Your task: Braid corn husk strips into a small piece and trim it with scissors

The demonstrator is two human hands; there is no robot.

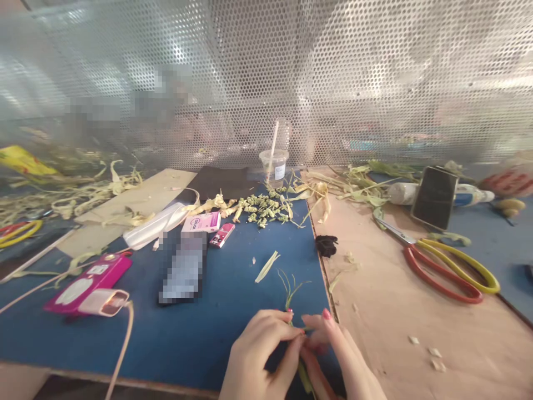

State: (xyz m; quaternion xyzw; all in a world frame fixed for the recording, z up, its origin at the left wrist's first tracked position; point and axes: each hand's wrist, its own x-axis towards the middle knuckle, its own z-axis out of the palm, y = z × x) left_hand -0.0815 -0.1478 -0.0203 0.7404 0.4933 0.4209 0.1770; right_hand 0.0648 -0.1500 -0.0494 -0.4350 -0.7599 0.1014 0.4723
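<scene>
L hand (pixel 262 350) & R hand (pixel 348 355), curled almost closed, both pinch green stem (pixel 288 301) abv blue surface (pixel 175 339); scissors (pixel 411 240) off to R.

Two bare hands, one left hand (pixel 260 355) and one right hand (pixel 347 355). One forked green stem (pixel 288 304). Two phones, one flat phone (pixel 183 272) and one propped phone (pixel 434 198). One full pair of scissors (pixel 417 245), plus one yellow loop (pixel 39 224) likely from another pair. One plastic cup (pixel 266 160), one straw (pixel 275 139). One white bottle (pixel 470 195). One pink-and-white box (pixel 202 223), one small pink packet (pixel 222 235). One dark crumpled lump (pixel 326 245). Small green curled pieces (pixel 266 208), too many to count.
</scene>
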